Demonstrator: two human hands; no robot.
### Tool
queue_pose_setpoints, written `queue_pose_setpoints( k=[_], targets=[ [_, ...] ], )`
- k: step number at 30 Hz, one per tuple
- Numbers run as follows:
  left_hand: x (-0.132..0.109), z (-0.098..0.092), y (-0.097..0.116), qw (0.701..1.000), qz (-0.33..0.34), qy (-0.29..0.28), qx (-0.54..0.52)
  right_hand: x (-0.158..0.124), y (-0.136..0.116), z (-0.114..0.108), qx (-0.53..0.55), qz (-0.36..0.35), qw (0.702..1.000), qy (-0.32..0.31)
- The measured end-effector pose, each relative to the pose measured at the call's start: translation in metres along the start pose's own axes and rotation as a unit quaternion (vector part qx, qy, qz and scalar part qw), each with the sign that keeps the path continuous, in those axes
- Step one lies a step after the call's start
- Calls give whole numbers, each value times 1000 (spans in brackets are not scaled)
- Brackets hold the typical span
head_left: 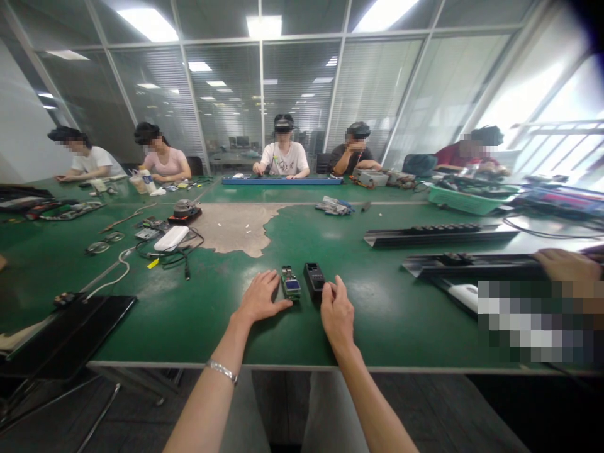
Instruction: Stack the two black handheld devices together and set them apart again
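Observation:
A small green circuit board [291, 288] with a dark blue display lies on the green table in front of me. My left hand [261, 294] rests on the tabletop just left of it, fingers spread and thumb tip at the board's lower edge. Right of the board is a black plastic case [313, 280] with openings in its top face. My right hand [338, 309] is curled at the case's lower right side, its fingertips closed on that edge. The far sides of the right hand's fingers are hidden.
Two long black metal rails [438, 235] lie to the right, where another person's hand [569, 264] reaches in. A white power bank [172, 238] and cables are on the left, near a black panel [70, 333]. Several people sit across the table; a green basket [472, 199] stands far right.

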State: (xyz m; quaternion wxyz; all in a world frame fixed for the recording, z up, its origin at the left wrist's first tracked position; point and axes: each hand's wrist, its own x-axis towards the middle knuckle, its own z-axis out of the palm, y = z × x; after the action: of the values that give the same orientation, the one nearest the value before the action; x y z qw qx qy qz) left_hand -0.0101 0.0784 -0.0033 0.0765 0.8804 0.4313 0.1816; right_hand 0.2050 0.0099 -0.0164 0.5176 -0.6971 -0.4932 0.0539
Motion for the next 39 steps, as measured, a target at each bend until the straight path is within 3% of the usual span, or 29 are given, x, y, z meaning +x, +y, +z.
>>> queue_pose_setpoints(
  k=[9, 19, 23, 27, 32, 39],
  targets=[
    [-1, -3, 1, 1000, 6, -5, 2, -4, -7, 2, -57, -73, 996, -19],
    [-3, -5, 3, 1000, 4, -12, 1, -4, -5, 4, -98, -40, 993, -44],
    [-3, -5, 2, 1000, 6, -10, -1, -1, -19, -4, -75, -4, 997, -33],
    [-4, -4, 1, 1000, 9, -4, -2, 3, -42, -9, -13, -15, 1000, -18],
    [-4, -2, 0, 1000, 11, 4, 1, 1, -68, 1, -8, -58, 997, -42],
    [-4, -1, -1, 1000, 12, 6, 1, -8, -80, 16, -71, -70, 993, -61]
  ],
)
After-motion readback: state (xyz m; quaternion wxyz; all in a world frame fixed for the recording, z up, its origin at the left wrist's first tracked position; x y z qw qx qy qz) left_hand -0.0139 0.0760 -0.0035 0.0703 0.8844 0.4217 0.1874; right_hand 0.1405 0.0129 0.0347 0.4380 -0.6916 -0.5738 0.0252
